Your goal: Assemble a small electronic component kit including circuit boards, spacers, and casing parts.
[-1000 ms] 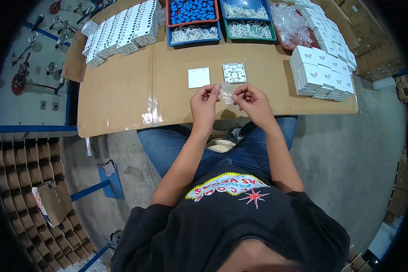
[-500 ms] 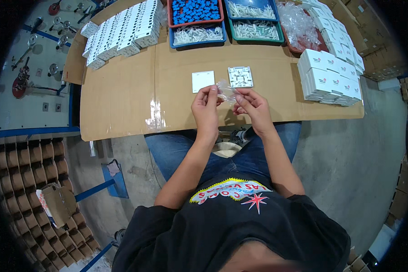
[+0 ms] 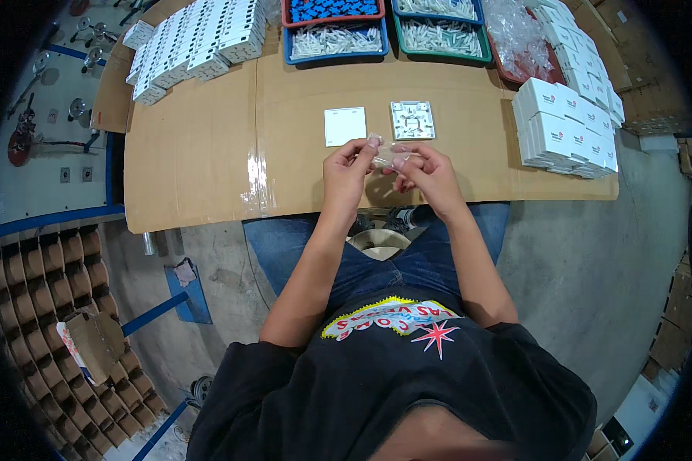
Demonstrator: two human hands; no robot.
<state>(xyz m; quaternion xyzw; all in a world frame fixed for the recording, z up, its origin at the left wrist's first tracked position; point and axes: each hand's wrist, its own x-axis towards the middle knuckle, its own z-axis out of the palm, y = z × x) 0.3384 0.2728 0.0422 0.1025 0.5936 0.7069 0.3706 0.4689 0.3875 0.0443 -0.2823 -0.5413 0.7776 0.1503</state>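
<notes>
One clear plastic bag (image 3: 388,154), just on the near side of the white case (image 3: 413,121), pinched in the grip of left hand (image 3: 345,173) and right hand (image 3: 432,176) (light, even tension probably suits it).

head view | wide fisheye | looks down — over torso (image 3: 392,384) to tabletop (image 3: 192,154)

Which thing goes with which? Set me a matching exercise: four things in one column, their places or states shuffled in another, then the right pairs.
1. Clear plastic
2. Blank square
3. Blue parts
4. Green tray

A. in a red tray
B. filled with white plugs
C. pinched between the left hand and right hand
D. left of the moulded square

Pairs: 1-C, 2-D, 3-A, 4-B
</notes>
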